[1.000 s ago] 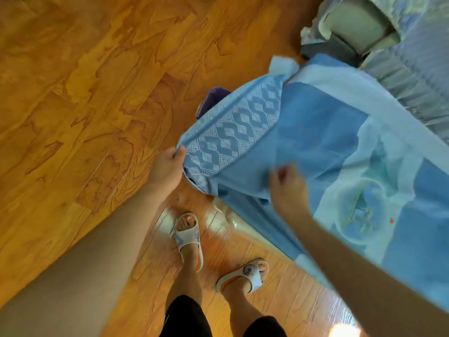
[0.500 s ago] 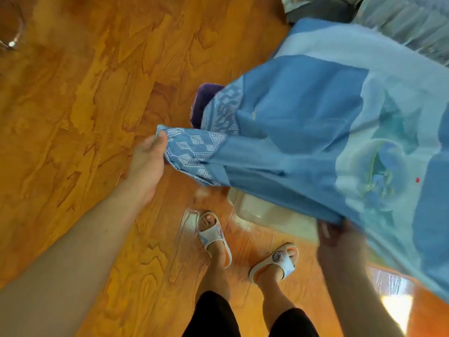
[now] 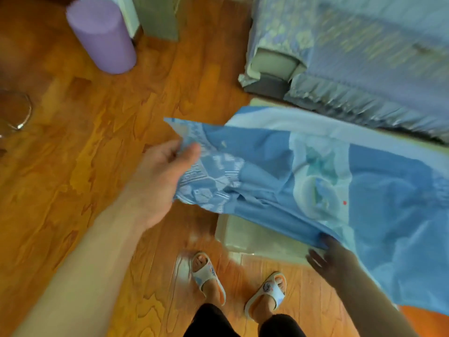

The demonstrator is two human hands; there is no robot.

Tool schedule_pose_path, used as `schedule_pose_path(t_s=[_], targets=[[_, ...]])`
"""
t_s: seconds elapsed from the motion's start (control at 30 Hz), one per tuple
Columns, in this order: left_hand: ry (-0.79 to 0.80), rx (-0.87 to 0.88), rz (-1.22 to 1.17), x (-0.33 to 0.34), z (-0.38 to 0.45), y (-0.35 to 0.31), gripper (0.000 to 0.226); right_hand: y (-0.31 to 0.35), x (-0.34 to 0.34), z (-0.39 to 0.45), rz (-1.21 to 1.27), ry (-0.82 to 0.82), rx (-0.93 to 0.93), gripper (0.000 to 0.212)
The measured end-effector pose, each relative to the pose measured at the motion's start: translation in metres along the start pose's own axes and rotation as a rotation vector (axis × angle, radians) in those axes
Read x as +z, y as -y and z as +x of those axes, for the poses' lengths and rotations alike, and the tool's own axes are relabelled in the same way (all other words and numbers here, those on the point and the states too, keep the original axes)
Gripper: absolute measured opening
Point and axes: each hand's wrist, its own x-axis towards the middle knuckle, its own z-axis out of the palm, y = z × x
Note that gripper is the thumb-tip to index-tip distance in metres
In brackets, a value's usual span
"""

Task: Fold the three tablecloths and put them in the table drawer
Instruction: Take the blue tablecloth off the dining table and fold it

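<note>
- The lilac foam cylinder [image 3: 102, 35] stood on the orange-brown wooden floor [image 3: 73, 166] at upper left; a second before it was out of view, so the head had tipped up and away from the feet.
- The left hand [image 3: 160, 176] pinched the patterned corner of the blue cotton tablecloth with pale floral panels [image 3: 303, 176], thumb on top and fingers beneath (a narrow grip, closed on cloth). Against half a second earlier, that corner had been lifted and drawn outward, and the bunched patterned edge had opened flatter.
- The tablecloth hung between the two hands, its right part draped over the pale low surface [image 3: 245, 237] in front of the white slide sandals [image 3: 206, 273], just short of the bed with the bluish frilled cover [image 3: 364, 57].
- The right hand [image 3: 328, 256] sat in shadow at the cloth's lower hem, fingers up against the fabric; I could not tell whether that grip held the hem or merely touched it. A second before, it was higher on the cloth.
- In my judgement the cloth was being spread for a first fold; no drawer was visible.
</note>
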Motion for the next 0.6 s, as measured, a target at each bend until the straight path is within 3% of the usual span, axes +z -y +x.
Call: schedule_pose_path(t_s=[0.1, 0.17, 0.23, 0.3, 0.37, 0.5, 0.6], targets=[[0.305, -0.009, 0.104, 0.032, -0.006, -0.047, 0.033, -0.003, -0.004, -0.008, -0.669, -0.383, -0.573, 0.087], [0.320, 0.117, 0.359, 0.046, 0.001, -0.065, 0.026, 0.000, 0.001, -0.006, -1.003, -0.394, -0.922, 0.065], [0.208, 0.346, 0.727, 0.052, 0.016, -0.077, 0.030, 0.008, 0.000, 0.001, -1.248, -0.293, -1.016, 0.022], [0.002, 0.547, 1.087, 0.047, 0.032, -0.089, 0.045, 0.020, -0.015, 0.006, -1.229, -0.189, -1.076, 0.010], [-0.180, 0.593, 1.216, 0.029, 0.048, -0.102, 0.051, 0.035, -0.038, 0.006, -1.063, -0.125, -1.199, 0.017], [-0.455, 0.373, 1.192, -0.011, 0.074, -0.099, 0.060, 0.062, -0.077, 0.002, -0.951, -0.063, -1.590, 0.027], [-0.522, 0.229, 0.999, -0.016, 0.079, -0.086, 0.065, 0.067, -0.086, 0.001, -0.951, -0.135, -1.747, 0.034]])
